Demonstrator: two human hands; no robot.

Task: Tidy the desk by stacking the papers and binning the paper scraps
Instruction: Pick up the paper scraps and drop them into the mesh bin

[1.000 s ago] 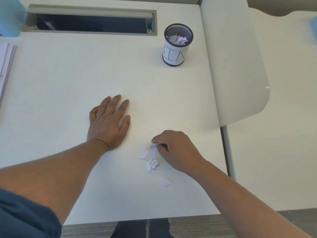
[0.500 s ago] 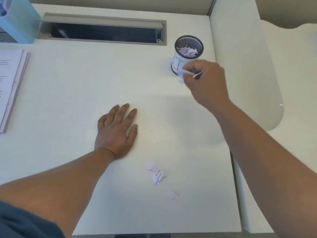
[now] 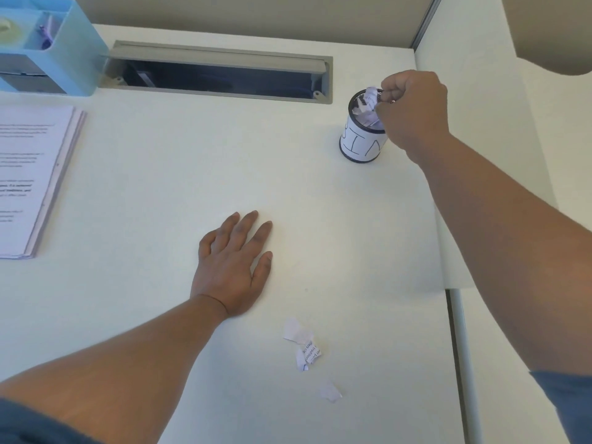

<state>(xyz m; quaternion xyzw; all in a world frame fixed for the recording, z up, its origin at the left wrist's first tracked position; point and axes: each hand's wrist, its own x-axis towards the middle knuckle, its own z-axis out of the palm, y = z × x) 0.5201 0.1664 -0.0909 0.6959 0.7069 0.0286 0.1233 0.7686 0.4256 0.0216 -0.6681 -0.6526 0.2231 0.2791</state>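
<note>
- White desk (image 3: 160, 315) fills my view, with a beige partition wall behind and a grey cable slot (image 3: 221, 73) along the back edge.
- My right hand (image 3: 413, 113) hangs over the mesh bin (image 3: 362, 149), fingers curled tight and pinching a paper scrap (image 3: 371, 94) right above the rim.
- To do this drop well, I'd keep the pinch centred over the opening, lower slightly, then spread the fingers; the bin looks nearly full, so a light piece could slide off the heap.
- Three loose scraps (image 3: 304, 344) lie near the front edge, beside my left wrist, well apart from the bin.
- My left hand (image 3: 234, 267) rests flat on the desk, fingers straight and slightly spread, holding nothing.
- Stacked papers (image 3: 28, 177) sit at the far left, with a blue organiser (image 3: 73, 59) behind them.
</note>
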